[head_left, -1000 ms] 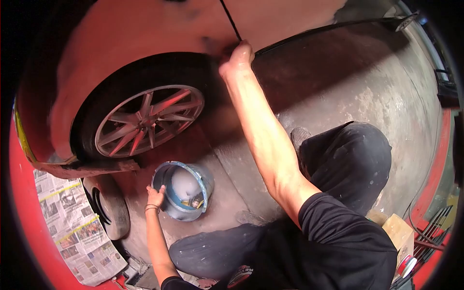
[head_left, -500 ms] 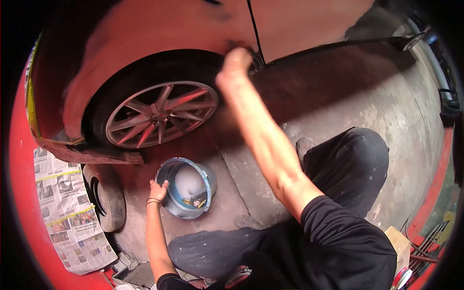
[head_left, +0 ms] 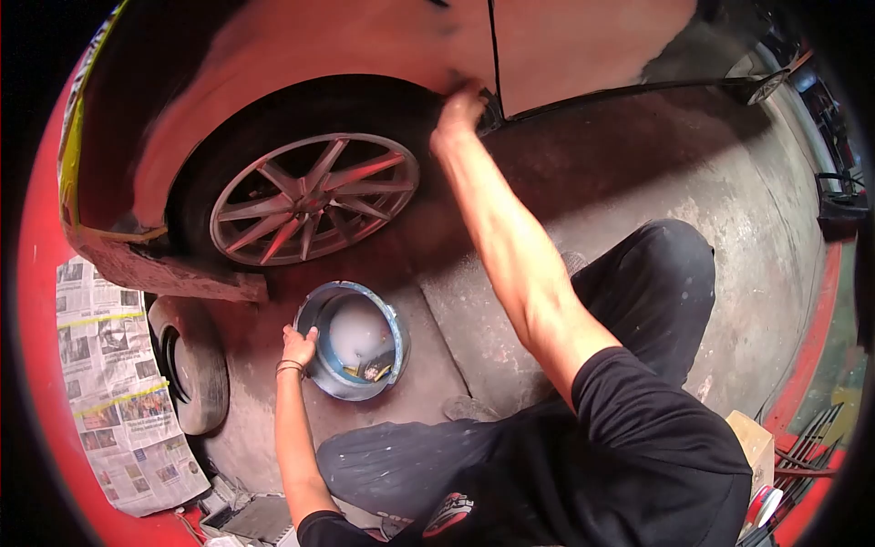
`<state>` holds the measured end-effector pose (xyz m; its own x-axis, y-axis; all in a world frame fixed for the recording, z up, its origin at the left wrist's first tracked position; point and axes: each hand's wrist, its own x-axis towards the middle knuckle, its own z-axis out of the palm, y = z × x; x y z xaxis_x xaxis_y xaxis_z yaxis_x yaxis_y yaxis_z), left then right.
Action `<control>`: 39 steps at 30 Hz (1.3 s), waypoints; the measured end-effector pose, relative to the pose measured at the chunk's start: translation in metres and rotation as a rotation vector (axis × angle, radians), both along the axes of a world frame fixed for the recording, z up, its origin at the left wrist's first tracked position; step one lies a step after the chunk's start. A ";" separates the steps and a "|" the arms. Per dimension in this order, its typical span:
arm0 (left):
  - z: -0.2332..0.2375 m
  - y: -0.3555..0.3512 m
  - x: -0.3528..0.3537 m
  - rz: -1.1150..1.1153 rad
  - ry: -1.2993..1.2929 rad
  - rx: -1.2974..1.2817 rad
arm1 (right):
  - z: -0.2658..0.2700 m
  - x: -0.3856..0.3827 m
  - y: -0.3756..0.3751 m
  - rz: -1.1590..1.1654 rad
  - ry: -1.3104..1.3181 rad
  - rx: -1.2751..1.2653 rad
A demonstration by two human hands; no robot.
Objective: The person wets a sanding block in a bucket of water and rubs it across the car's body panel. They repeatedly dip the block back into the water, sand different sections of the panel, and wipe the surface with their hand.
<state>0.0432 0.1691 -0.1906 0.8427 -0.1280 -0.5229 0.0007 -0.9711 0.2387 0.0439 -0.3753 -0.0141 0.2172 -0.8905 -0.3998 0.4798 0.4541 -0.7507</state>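
Observation:
My left hand (head_left: 299,346) is closed on the rim of a blue bucket (head_left: 401,357), thumb inside and fingers outside. The bucket stands tilted on the floor, holding cloudy whitish liquid and some small yellow and dark items near its lower side. My right hand (head_left: 460,114) is at the lower rear edge of the car's fender (head_left: 355,46), just behind the wheel arch and beside the door gap. Its fingers are blurred and partly hidden, so anything in them cannot be made out. The panel has a patchy, dull pinkish-red surface with dark areas.
A silver multi-spoke wheel (head_left: 314,201) sits under the arch. Left of the bucket, a loose tire (head_left: 196,365) stands beside newspaper sheets (head_left: 128,401) joined with yellow tape. The grey floor (head_left: 620,201) extends right. Thin rods (head_left: 811,447) and a cardboard box (head_left: 749,447) lie at lower right.
The view has shifted slightly. My right hand remains at the fender's rear edge, its wrist at a slightly different angle. My left hand stays on the bucket rim.

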 end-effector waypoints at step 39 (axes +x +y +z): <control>0.003 -0.001 -0.003 0.053 0.060 0.007 | 0.174 0.012 0.085 0.007 0.525 -2.265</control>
